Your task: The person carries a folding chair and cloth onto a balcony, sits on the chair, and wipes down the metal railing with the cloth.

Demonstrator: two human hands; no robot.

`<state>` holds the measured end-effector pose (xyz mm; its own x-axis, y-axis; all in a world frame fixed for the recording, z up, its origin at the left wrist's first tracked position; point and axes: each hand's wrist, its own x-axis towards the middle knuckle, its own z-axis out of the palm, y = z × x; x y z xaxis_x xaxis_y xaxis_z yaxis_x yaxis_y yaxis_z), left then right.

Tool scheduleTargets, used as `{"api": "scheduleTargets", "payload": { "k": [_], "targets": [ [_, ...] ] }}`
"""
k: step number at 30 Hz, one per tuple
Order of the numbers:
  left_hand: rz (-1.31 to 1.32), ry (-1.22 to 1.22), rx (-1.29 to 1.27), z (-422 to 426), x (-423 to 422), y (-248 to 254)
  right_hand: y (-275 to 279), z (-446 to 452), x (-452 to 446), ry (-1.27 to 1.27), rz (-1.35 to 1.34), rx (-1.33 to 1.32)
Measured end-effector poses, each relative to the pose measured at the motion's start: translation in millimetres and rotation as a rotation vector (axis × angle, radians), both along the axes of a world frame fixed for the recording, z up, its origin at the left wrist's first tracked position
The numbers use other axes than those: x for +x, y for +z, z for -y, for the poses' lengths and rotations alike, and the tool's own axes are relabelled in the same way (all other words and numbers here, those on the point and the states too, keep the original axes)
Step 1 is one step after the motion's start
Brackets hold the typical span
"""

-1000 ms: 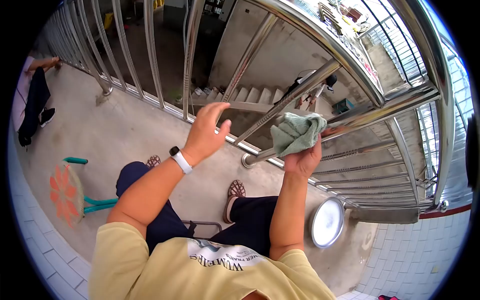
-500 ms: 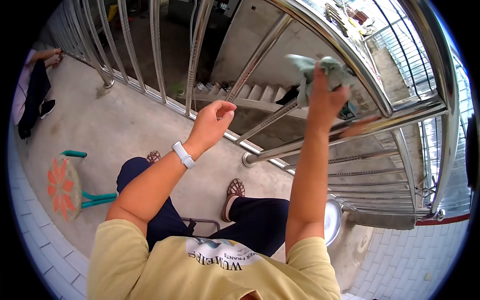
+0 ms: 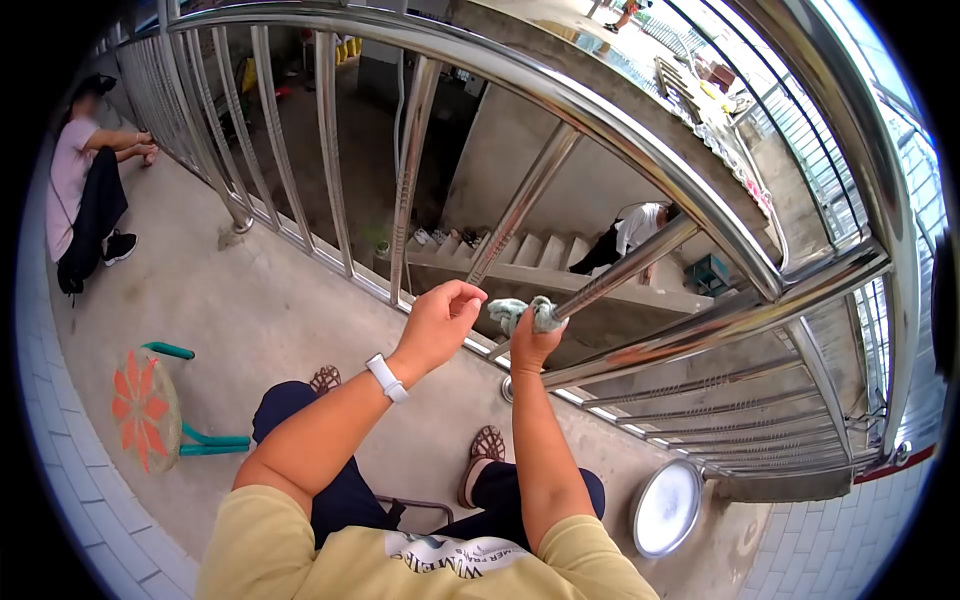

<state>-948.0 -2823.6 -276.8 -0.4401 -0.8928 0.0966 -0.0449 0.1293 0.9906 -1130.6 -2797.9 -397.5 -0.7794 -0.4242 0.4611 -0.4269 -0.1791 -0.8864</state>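
Right hand [image 3: 537, 345]: fingers closed around a pale green cloth [image 3: 512, 314], which is wrapped about a slanting metal bar [image 3: 628, 268] of the railing [image 3: 590, 115]. One end of the cloth sticks out loose toward the left hand [image 3: 437, 325].

Left hand: loosely curled, partly open, nothing seen in its grasp; it is near the cloth, apart from it. White watch [image 3: 386, 379] on that wrist.

Floor: shallow metal basin [image 3: 667, 508] to the right, near the foot of the railing; stool [image 3: 145, 410] with a red flower pattern to the left, green legs showing.

Others: a person in a pink top [image 3: 75, 170] sits by the railing, far left; another, in white [image 3: 638, 228], is beyond the bars, near the stairs [image 3: 540, 252].
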Motion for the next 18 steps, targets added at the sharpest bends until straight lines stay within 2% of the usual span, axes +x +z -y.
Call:
{"api": "scheduleTargets", "payload": {
  "k": [3, 7, 11, 13, 15, 16, 18],
  "targets": [
    [-0.039, 0.004, -0.014, -0.8, -5.7, -4.8, -21.6, -3.2, -3.3, -0.005, -0.067, 0.082],
    [0.021, 0.021, -0.132, -0.3, -8.7, 3.1, -51.3, -6.9, -3.3, 0.085, 0.150, 0.122],
    [0.059, 0.000, -0.200, -0.3, -5.8, 12.6, -35.9, -24.8, 8.1, -0.042, -0.213, 0.349],
    [0.060, -0.008, -0.222, 0.4, -5.2, 16.2, -29.9, -32.5, 7.0, -0.026, -0.198, 0.482],
    [0.115, -0.037, -0.286, -0.8, -3.3, 16.6, 9.3, -45.8, 9.2, 0.063, -0.023, 0.765],
    [0.114, -0.042, -0.311, 0.0, -4.4, 12.9, -16.1, -46.4, -12.8, 0.064, -0.033, 0.821],
    [0.109, -0.049, -0.306, -0.1, -5.3, 12.4, 3.3, -50.5, -22.2, 0.239, 0.442, 0.705]
  ]
}}
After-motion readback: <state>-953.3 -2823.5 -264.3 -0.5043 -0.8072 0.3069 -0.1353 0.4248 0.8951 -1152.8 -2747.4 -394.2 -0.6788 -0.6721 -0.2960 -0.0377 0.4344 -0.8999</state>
